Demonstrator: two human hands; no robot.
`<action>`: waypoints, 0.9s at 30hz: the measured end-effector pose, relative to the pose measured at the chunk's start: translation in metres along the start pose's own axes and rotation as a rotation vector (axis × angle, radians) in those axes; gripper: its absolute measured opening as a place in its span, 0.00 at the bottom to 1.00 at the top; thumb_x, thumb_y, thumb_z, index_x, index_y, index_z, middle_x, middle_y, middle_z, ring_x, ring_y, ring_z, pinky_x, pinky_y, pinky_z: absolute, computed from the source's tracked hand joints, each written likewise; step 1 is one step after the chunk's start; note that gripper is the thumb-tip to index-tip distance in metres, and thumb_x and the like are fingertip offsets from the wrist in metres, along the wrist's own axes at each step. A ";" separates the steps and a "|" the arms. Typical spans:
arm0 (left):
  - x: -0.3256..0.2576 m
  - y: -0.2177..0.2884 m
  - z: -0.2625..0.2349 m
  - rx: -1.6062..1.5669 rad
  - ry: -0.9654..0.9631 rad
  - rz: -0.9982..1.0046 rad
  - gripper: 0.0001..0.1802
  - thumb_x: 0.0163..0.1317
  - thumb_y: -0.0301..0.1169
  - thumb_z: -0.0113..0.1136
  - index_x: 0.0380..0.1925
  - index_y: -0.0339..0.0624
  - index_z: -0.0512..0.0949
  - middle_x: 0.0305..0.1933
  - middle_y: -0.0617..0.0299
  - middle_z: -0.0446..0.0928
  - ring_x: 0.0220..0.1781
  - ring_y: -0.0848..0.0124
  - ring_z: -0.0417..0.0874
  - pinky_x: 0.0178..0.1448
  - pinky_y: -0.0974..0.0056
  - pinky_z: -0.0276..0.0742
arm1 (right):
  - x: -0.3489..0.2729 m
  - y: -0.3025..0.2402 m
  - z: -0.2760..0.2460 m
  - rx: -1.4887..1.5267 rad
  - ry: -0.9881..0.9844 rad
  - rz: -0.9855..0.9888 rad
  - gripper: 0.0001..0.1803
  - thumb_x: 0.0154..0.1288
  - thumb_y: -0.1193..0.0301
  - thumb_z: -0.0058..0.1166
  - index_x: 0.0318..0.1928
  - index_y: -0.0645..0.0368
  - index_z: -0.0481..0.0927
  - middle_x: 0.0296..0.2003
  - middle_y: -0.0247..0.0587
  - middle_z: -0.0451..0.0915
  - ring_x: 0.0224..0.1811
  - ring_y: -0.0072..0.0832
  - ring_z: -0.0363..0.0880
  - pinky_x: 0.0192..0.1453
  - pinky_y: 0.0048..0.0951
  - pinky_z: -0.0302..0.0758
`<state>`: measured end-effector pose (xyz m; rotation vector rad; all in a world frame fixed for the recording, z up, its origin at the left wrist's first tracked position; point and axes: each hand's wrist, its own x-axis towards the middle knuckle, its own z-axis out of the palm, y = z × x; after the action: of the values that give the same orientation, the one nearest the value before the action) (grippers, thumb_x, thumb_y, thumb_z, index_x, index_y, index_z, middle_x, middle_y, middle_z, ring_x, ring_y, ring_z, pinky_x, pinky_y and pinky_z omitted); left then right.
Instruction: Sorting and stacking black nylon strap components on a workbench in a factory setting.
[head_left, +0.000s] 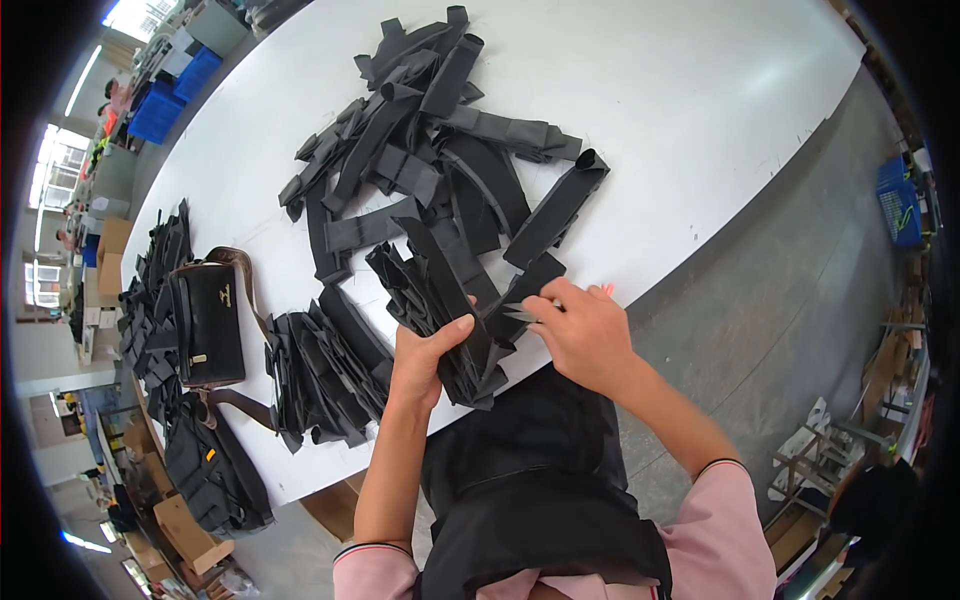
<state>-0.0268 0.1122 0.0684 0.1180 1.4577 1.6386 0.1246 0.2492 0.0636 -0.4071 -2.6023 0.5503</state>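
My left hand is wrapped round a bundle of folded black fabric strips, held upright at the table's near edge with the thumb across its side. My right hand is closed on a small pair of scissors. Their pointed metal blades face left toward the bundle, and a bit of pink shows behind the knuckles. Beyond the blades lies a black strip. Farther back, a loose heap of similar strips spreads over the table.
On the white table, a row of stacked strips stands left of my left hand. Beside it are a dark shoulder bag, another heap of black pieces and a black backpack. A blue crate stands off to the right.
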 end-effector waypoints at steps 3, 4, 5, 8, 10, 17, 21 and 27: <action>-0.001 0.003 0.004 0.026 0.010 0.018 0.24 0.44 0.27 0.69 0.44 0.33 0.75 0.41 0.57 0.79 0.42 0.69 0.80 0.50 0.66 0.74 | 0.014 0.001 0.007 -0.089 -0.038 -0.096 0.11 0.48 0.73 0.59 0.35 0.54 0.75 0.28 0.30 0.69 0.25 0.24 0.71 0.27 0.26 0.61; -0.002 0.004 0.005 0.028 0.015 0.027 0.24 0.44 0.27 0.69 0.44 0.33 0.75 0.41 0.57 0.79 0.42 0.69 0.80 0.50 0.66 0.74 | 0.017 0.002 0.011 -0.131 -0.057 -0.142 0.10 0.48 0.73 0.58 0.34 0.55 0.75 0.27 0.31 0.69 0.25 0.24 0.71 0.27 0.26 0.61; -0.003 0.004 0.006 0.029 0.014 0.026 0.24 0.44 0.27 0.69 0.44 0.33 0.75 0.41 0.57 0.79 0.42 0.69 0.80 0.50 0.66 0.74 | 0.019 0.002 0.013 -0.121 -0.049 -0.144 0.09 0.48 0.75 0.57 0.33 0.56 0.74 0.27 0.31 0.68 0.25 0.24 0.71 0.28 0.26 0.62; -0.005 0.005 0.007 0.030 0.022 0.031 0.24 0.44 0.28 0.69 0.44 0.33 0.75 0.41 0.57 0.79 0.41 0.69 0.80 0.50 0.66 0.74 | 0.017 0.000 0.020 -0.098 -0.024 -0.109 0.09 0.48 0.75 0.57 0.33 0.56 0.75 0.26 0.32 0.68 0.24 0.27 0.71 0.28 0.27 0.64; -0.006 0.005 0.005 0.017 0.039 0.041 0.23 0.44 0.28 0.69 0.43 0.33 0.75 0.41 0.57 0.79 0.41 0.70 0.80 0.49 0.66 0.74 | 0.012 -0.004 0.020 -0.043 0.046 -0.050 0.10 0.47 0.75 0.58 0.34 0.56 0.76 0.26 0.32 0.69 0.24 0.28 0.71 0.27 0.28 0.64; -0.013 0.007 -0.017 -0.005 0.059 0.046 0.28 0.46 0.30 0.66 0.48 0.31 0.70 0.41 0.54 0.78 0.42 0.68 0.79 0.49 0.65 0.75 | -0.012 -0.018 0.015 0.092 0.125 0.084 0.16 0.44 0.74 0.63 0.38 0.56 0.77 0.29 0.33 0.71 0.22 0.31 0.71 0.24 0.28 0.65; -0.022 0.008 -0.022 -0.093 -0.020 0.108 0.30 0.43 0.28 0.68 0.49 0.32 0.70 0.42 0.56 0.76 0.44 0.67 0.78 0.50 0.65 0.73 | 0.004 -0.023 0.025 0.101 0.060 0.045 0.16 0.46 0.74 0.62 0.39 0.55 0.77 0.30 0.33 0.71 0.22 0.31 0.71 0.25 0.29 0.66; -0.069 0.014 -0.061 -0.226 0.032 0.222 0.46 0.33 0.21 0.64 0.60 0.36 0.60 0.42 0.59 0.70 0.41 0.64 0.77 0.51 0.61 0.73 | -0.015 -0.003 0.015 0.381 -0.045 0.442 0.27 0.48 0.69 0.63 0.51 0.52 0.69 0.35 0.37 0.73 0.33 0.34 0.79 0.32 0.32 0.74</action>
<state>-0.0311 0.0228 0.0945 0.1301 1.3084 1.9825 0.1297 0.2366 0.0468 -0.8489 -2.3717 1.1877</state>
